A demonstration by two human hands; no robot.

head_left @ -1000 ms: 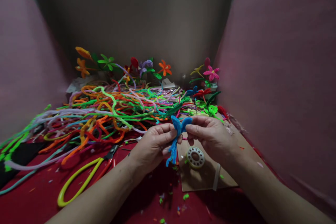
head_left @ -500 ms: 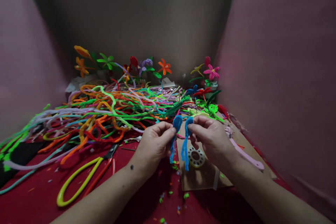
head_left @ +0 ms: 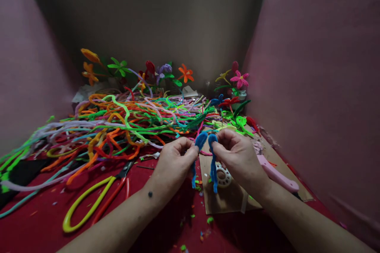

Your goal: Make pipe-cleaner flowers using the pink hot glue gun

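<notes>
Between thumb and fingers, my left hand [head_left: 178, 164] pinches a folded blue pipe cleaner [head_left: 201, 140], its rounded loop pointing up and its tail hanging below. My right hand [head_left: 237, 156] pinches a second blue pipe cleaner [head_left: 213, 166], bent in a similar loop with its ends dangling. The two loops are close side by side with a narrow gap between them. Beneath the right hand, a white ring-shaped spool [head_left: 223, 175] lies on a piece of cardboard [head_left: 225, 201], partly hidden by the fingers.
A large heap of coloured pipe cleaners [head_left: 133, 118] spreads across the left and back. Yellow-and-red-handled scissors [head_left: 89, 205] lie left on the red cloth [head_left: 166, 225]. A pink-handled tool [head_left: 279, 176] rests at right. Pipe-cleaner flowers [head_left: 185, 73] stand behind; green scraps [head_left: 210, 220] lie in front.
The right hand's blue piece has turned, so its loop is more upright and its two ends hang closer together. The loops have come slightly nearer each other. Both hands keep their pinch.
</notes>
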